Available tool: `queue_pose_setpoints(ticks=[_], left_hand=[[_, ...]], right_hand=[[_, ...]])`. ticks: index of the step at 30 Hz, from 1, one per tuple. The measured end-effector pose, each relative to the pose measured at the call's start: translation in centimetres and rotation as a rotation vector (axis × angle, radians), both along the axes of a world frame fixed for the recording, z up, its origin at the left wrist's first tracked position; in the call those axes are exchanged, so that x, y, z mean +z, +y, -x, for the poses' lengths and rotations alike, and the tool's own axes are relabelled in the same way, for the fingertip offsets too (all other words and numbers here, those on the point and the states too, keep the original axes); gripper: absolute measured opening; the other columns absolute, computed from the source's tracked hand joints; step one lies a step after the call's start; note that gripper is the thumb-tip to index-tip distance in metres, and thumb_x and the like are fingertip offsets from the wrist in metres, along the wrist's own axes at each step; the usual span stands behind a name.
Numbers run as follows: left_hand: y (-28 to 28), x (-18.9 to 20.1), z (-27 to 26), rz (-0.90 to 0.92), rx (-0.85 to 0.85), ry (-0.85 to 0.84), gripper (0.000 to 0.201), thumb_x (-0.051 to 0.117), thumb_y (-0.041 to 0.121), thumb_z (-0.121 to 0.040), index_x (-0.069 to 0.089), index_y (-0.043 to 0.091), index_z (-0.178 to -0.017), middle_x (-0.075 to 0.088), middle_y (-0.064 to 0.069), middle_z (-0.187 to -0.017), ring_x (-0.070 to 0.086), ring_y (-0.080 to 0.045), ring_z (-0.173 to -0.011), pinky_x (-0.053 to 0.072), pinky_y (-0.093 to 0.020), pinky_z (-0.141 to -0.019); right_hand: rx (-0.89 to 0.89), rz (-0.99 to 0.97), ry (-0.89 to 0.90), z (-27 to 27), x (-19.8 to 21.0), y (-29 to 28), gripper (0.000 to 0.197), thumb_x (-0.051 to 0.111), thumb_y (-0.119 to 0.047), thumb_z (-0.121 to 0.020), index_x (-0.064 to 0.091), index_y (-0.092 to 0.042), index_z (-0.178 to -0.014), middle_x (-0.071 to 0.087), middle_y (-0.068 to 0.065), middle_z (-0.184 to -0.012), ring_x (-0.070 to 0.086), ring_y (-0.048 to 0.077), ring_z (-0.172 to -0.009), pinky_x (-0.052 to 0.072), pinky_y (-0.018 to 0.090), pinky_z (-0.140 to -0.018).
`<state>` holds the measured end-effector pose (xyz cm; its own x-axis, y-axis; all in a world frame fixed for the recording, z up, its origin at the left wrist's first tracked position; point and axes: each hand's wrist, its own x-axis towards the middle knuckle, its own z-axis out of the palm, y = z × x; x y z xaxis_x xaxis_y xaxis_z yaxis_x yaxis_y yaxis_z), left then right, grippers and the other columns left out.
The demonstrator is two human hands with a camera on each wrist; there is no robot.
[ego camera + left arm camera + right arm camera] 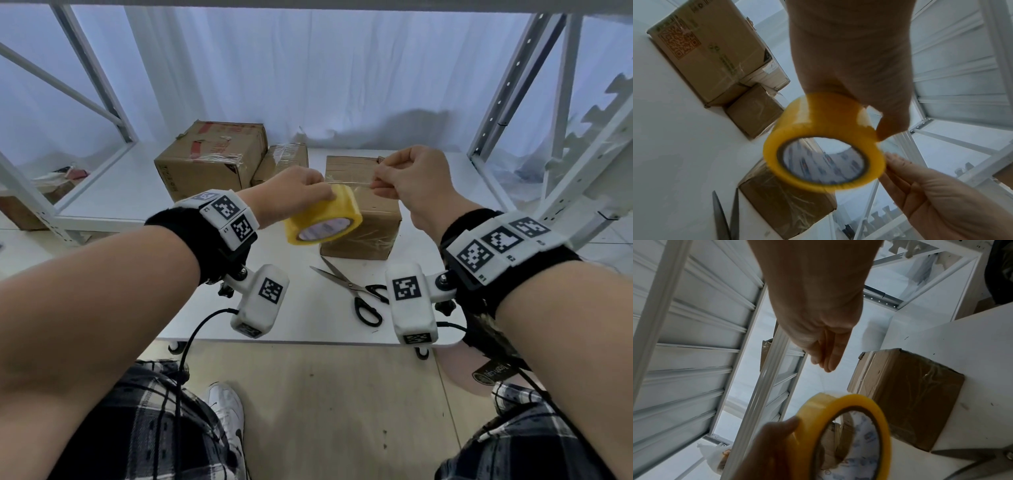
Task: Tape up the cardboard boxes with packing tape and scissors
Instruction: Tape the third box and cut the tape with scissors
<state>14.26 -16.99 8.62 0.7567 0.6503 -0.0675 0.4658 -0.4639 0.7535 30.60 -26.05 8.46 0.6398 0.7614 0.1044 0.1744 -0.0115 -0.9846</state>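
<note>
**Sticky Tape Pulled Out Over the Near Box**

Left hand [294, 195] curled round the yellow tape roll [323, 216], thumb on the near side, fingers over the top. Roll held up in the air, just above the left end of the near box [363, 205]. Right hand [411, 181] pinching the loose end of the tape [349, 183] between thumb and fingertips, other fingers tucked in. Short clear strip stretched tight between both hands.

Roll: light, round, stiff, with a hard ring inside. Best held by the sides or with fingers through the hole, so it can spin. Smooth outside, a bit slippery.

Loose strip: very thin, floppy, sticky on one side. Likes to curl and stick to itself or to fingers. Best kept tight and held only at the very tip.

Near box: plain cardboard, shiny wrap on it already. Probably light and able to slide on the white table [281, 318], so one hand pressing down would help. Corners soft, easy to dent.

Scissors [352, 287] lying open on the table, near side of the box, between the two wrists. Sharp blades, so pick up by the black handles.

Two more boxes, a big box [209, 161] and a small box [284, 161], far and left. Maybe taped too; hard to tell from here.
</note>
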Motion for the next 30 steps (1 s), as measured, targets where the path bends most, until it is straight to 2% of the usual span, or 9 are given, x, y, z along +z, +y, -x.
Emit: queue_pose_setpoints(ticks=[3,7,10,12,16,20,23,27,30], left_hand=[[-0.3,0.4,0.0,0.146,0.036,-0.047,0.028,0.056,0.029,-0.087,0.061,0.006,-0.102,0.05,-0.004,-0.093,0.046,-0.021,-0.085,0.038,-0.033,-0.075],[-0.2,-0.2,-0.2,0.012,0.016,-0.001,0.029,0.06,0.031,-0.092,0.064,0.005,-0.106,0.061,-0.004,-0.094,0.054,-0.016,-0.082,0.042,-0.023,-0.066],[0.3,-1.3,0.1,-0.054,0.043,0.082,0.042,0.061,0.04,-0.09,0.056,0.011,-0.121,0.062,-0.008,-0.111,0.059,-0.019,-0.095,0.046,-0.026,-0.078],[0.3,-1.5,0.4,-0.032,0.068,0.079,0.045,0.06,0.042,-0.09,0.05,0.017,-0.127,0.058,-0.004,-0.108,0.057,-0.019,-0.094,0.045,-0.025,-0.075],[-0.1,-1.1,0.4,0.108,0.055,-0.008,0.028,0.056,0.033,-0.095,0.054,0.02,-0.119,0.058,-0.001,-0.097,0.056,-0.014,-0.084,0.043,-0.022,-0.064],[-0.1,-0.7,0.3,0.171,0.033,-0.034,0.021,0.06,0.023,-0.092,0.06,0.019,-0.113,0.056,-0.008,-0.114,0.054,-0.025,-0.1,0.046,-0.033,-0.082],[-0.2,-0.6,0.3,0.177,-0.035,0.016,0.022,0.062,0.022,-0.09,0.061,0.02,-0.112,0.058,-0.004,-0.103,0.056,-0.025,-0.099,0.048,-0.034,-0.084],[0.1,-0.4,0.6,0.178,-0.042,0.014,0.014,0.064,0.02,-0.09,0.059,0.022,-0.103,0.062,-0.001,-0.093,0.06,-0.019,-0.088,0.049,-0.027,-0.073],[0.3,-0.4,0.7,0.134,-0.02,-0.022,0.017,0.066,0.021,-0.089,0.059,0.016,-0.104,0.06,0.003,-0.08,0.059,-0.012,-0.076,0.046,-0.02,-0.066]], right_hand=[[-0.054,-0.025,-0.039,0.2,0.1,0.2,0.021,0.065,0.002,-0.087,0.051,-0.011,-0.077,0.063,0.011,-0.073,0.066,0.021,-0.062,0.06,0.033,-0.067],[-0.059,-0.175,-0.022,0.9,1.5,0.3,0.023,0.065,0.005,-0.085,0.051,-0.011,-0.076,0.062,0.012,-0.071,0.066,0.021,-0.063,0.059,0.03,-0.063],[-0.016,-0.314,0.028,0.8,2.5,0.0,0.019,0.065,0.006,-0.085,0.053,-0.008,-0.08,0.063,0.018,-0.077,0.068,0.022,-0.065,0.057,0.029,-0.063],[-0.009,-0.323,0.023,0.7,2.4,-0.1,0.018,0.064,0.005,-0.086,0.053,-0.009,-0.082,0.063,0.019,-0.078,0.068,0.022,-0.066,0.057,0.028,-0.064],[-0.087,-0.252,0.031,0.0,1.4,-0.2,0.018,0.061,0.004,-0.089,0.051,-0.011,-0.082,0.062,0.013,-0.076,0.067,0.019,-0.065,0.056,0.024,-0.062],[-0.197,-0.249,0.119,-1.0,0.9,-0.4,0.018,0.057,0.003,-0.091,0.049,-0.011,-0.084,0.06,0.01,-0.077,0.066,0.014,-0.06,0.057,0.024,-0.063],[-0.264,-0.26,0.145,-1.6,0.8,-0.6,0.018,0.055,0.004,-0.092,0.049,-0.012,-0.085,0.059,0.009,-0.077,0.064,0.011,-0.057,0.058,0.024,-0.064],[-0.323,-0.286,0.169,-1.8,1.0,-0.7,0.015,0.049,0.0,-0.095,0.045,-0.013,-0.088,0.055,0.008,-0.08,0.066,0.013,-0.064,0.06,0.029,-0.072],[-0.257,-0.308,0.278,-1.3,1.2,-0.5,0.015,0.041,-0.003,-0.098,0.041,-0.015,-0.09,0.045,0.005,-0.08,0.055,0.011,-0.051,0.057,0.027,-0.061]])
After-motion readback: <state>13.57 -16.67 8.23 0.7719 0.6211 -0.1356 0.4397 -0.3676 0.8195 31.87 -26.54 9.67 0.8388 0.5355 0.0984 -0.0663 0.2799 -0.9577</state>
